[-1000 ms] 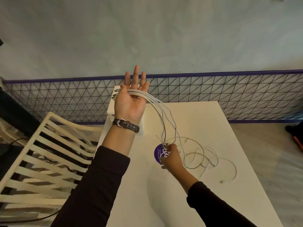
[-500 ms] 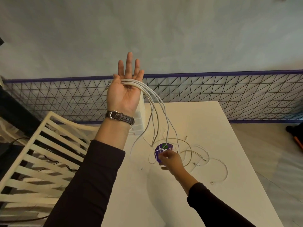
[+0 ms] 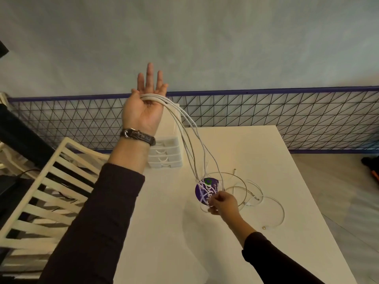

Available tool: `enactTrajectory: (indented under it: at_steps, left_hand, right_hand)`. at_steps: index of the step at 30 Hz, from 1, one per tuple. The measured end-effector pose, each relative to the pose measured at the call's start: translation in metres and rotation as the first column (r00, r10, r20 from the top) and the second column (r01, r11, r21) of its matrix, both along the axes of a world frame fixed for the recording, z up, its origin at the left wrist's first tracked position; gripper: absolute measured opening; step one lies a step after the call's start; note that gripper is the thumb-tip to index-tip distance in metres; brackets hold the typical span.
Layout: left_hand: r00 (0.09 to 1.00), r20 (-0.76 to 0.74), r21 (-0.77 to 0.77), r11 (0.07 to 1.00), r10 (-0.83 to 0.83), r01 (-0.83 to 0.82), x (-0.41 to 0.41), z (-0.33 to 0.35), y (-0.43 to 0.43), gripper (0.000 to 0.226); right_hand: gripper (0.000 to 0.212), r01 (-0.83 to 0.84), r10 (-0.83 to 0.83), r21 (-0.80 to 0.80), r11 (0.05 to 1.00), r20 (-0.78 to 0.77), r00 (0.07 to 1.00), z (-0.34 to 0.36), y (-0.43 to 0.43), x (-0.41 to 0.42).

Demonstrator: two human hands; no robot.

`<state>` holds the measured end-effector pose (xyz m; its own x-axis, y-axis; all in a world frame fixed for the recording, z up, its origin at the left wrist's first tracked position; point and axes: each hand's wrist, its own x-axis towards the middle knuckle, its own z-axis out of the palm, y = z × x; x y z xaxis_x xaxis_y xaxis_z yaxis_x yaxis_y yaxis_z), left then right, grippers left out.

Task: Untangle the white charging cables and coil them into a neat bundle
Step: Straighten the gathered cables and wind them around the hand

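My left hand (image 3: 143, 111) is raised high with the palm up and the fingers straight. Several strands of the white charging cables (image 3: 188, 140) are draped across its palm near the finger bases. The strands hang down to the right and converge at my right hand (image 3: 222, 204), which is closed and pinches them low over the white table (image 3: 256, 144). More cable lies in loose loops (image 3: 256, 193) on the table to the right of that hand, with a connector end (image 3: 264, 227) near the front.
A purple round sticker (image 3: 202, 190) lies on the table beside my right hand. A small white drawer unit (image 3: 166, 154) stands at the table's back left. A white slatted chair (image 3: 47, 191) is on the left. A wire-mesh fence (image 3: 266, 111) runs behind the table.
My left hand has risen higher and moved left, drawing the strands longer and tauter. My right hand has slipped slightly toward me, and the loops on the table have shifted.
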<state>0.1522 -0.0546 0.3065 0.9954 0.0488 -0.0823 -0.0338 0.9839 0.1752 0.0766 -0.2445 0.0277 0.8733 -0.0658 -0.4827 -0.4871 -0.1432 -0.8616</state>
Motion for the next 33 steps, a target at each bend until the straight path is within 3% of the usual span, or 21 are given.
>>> enactTrajectory:
  at_steps: [3, 5, 10, 13, 16, 18, 20, 22, 23, 24, 25, 26, 28, 30, 33]
  left_hand:
    - [0.999, 0.015, -0.075, 0.996, 0.046, -0.045, 0.007, 0.006, 0.016, 0.047]
    - [0.997, 0.012, -0.101, 0.992, 0.077, -0.076, 0.011, 0.011, 0.023, 0.047]
    - [0.997, -0.019, -0.084, 0.994, 0.072, -0.074, 0.013, 0.001, 0.027, 0.047]
    - [0.995, -0.009, -0.095, 0.991, 0.097, -0.098, 0.012, -0.004, 0.037, 0.047]
    - [0.986, -0.011, -0.100, 0.981, 0.167, -0.168, 0.010, -0.004, 0.050, 0.046]
    - [0.981, -0.009, -0.105, 0.976, 0.192, -0.192, 0.007, -0.005, 0.055, 0.047]
    - [0.982, -0.003, -0.116, 0.976, 0.187, -0.186, 0.006, -0.009, 0.054, 0.049]
    - [0.990, 0.000, -0.088, 0.987, 0.138, -0.137, 0.004, -0.015, 0.048, 0.049]
    - [0.995, 0.003, -0.053, 0.994, 0.096, -0.096, 0.003, -0.018, 0.043, 0.048]
    - [0.999, 0.001, -0.004, 0.999, 0.052, -0.052, 0.002, -0.022, 0.037, 0.047]
    - [1.000, -0.002, 0.061, 0.998, 0.003, -0.003, -0.001, -0.027, 0.030, 0.045]
    - [0.999, -0.006, 0.134, 0.990, -0.048, 0.049, -0.004, -0.032, 0.023, 0.045]
    - [0.987, -0.014, 0.259, 0.953, -0.161, 0.159, -0.012, -0.041, 0.008, 0.046]
    - [0.963, -0.028, 0.336, 0.905, -0.267, 0.260, -0.021, -0.050, -0.004, 0.048]
    - [0.927, -0.068, 0.405, 0.839, -0.368, 0.363, -0.034, -0.062, -0.019, 0.049]
  right_hand:
    - [0.020, -0.116, 0.095, -0.249, 0.961, -0.094, 0.991, -0.024, -0.029, -0.019]
    - [0.023, -0.111, 0.063, -0.319, 0.941, -0.155, 0.986, -0.036, -0.048, -0.029]
    - [0.022, -0.046, -0.001, -0.480, 0.876, -0.098, 0.995, -0.042, -0.074, -0.027]
    - [0.014, 0.207, -0.212, -0.400, 0.893, 0.033, 0.977, -0.028, -0.090, -0.023]
    - [0.004, 0.616, -0.531, -0.249, 0.747, 0.333, 0.779, 0.011, -0.115, -0.010]
    - [0.006, 0.695, -0.563, -0.119, 0.709, 0.498, 0.660, 0.038, -0.126, 0.000]
    - [0.010, 0.610, -0.452, -0.135, 0.780, 0.553, 0.700, 0.051, -0.130, 0.010]
    - [0.016, 0.309, -0.152, -0.382, 0.871, 0.389, 0.909, 0.050, -0.131, 0.016]
    - [0.026, 0.057, 0.057, -0.523, 0.850, 0.200, 0.978, 0.046, -0.129, 0.017]
    - [0.040, -0.167, 0.218, -0.600, 0.782, 0.013, 0.976, 0.041, -0.125, 0.018]
    - [0.050, -0.279, 0.284, -0.636, 0.720, -0.096, 0.954, 0.038, -0.120, 0.017]
    - [0.051, -0.292, 0.294, -0.663, 0.690, -0.112, 0.949, 0.042, -0.114, 0.015]
    - [0.035, -0.159, 0.275, -0.704, 0.692, 0.054, 0.960, 0.061, -0.097, 0.015]
    - [0.023, -0.090, 0.299, -0.641, 0.762, 0.225, 0.927, 0.090, -0.077, 0.019]
    - [0.043, -0.186, 0.321, -0.335, 0.924, 0.415, 0.851, 0.147, -0.046, 0.015]
